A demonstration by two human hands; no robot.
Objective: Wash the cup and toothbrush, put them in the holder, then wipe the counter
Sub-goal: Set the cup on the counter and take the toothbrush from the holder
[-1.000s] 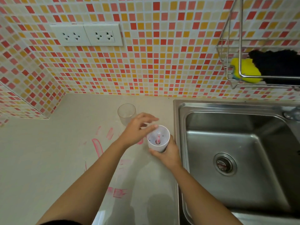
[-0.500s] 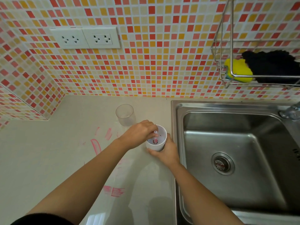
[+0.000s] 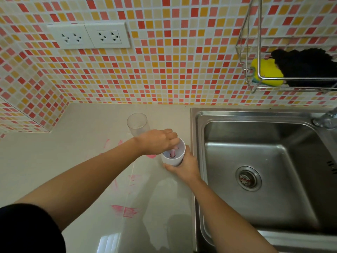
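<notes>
On the beige counter (image 3: 76,161), just left of the steel sink (image 3: 264,172), both hands are busy at a white holder (image 3: 174,158). Right hand (image 3: 186,168) is wrapped around the holder's near side, fingers curled against its wall, steadying it upright on the counter. Left hand (image 3: 157,141) reaches over the rim from the left, fingertips bunched and dipping inside, pinching the pink toothbrush (image 3: 172,153) that stands in the holder; only a short pink stretch of it shows below the fingers. Clear cup (image 3: 137,125) sits upright on the counter just behind the left hand, partly hidden by it, not held by anyone. Pink smears (image 3: 125,210) streak the counter, one patch near the front, fainter strokes by the left forearm. Up on the tiled wall, a wire rack (image 3: 244,57) hangs above the sink with a yellow sponge (image 3: 267,72) and a black cloth (image 3: 306,64) in it. Faucet (image 3: 326,119) peeks in at the far right edge.
</notes>
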